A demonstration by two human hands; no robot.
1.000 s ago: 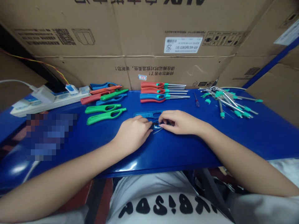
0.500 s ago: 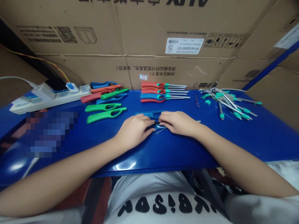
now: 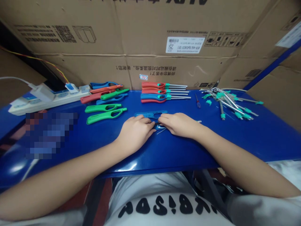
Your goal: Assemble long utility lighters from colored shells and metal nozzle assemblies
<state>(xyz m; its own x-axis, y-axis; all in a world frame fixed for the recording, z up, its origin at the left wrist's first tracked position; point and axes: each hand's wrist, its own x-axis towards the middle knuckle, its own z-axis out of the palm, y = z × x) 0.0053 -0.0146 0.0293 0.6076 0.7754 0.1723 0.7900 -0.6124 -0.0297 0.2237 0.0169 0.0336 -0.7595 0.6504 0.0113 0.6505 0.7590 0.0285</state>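
Green lighter handles [image 3: 100, 118] L side of tabletop [image 3: 176, 153]. L hand [image 3: 136, 130]: fingertips on small blue/metal part [image 3: 161, 127], mid-tabletop, just nearer than blue handle shell [image 3: 144, 114]. R hand [image 3: 177, 125] same part. Grip: both bent in; pinch hidden, can't tell. Prob fine-fitting step; next move calls for steady hold. Screwdriver [image 3: 198, 103] further R, then tube pile [image 3: 235, 105].

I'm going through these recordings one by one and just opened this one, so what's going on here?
A person's left hand and right hand are together at a blue part on a blue table; the fingers hide most of it. Just beyond lies a blue handle shell. Farther back is a stack of red and blue handles with metal tubes, with a screwdriver right of it. More metal tubes lie heaped farther right, and green shells lie left.
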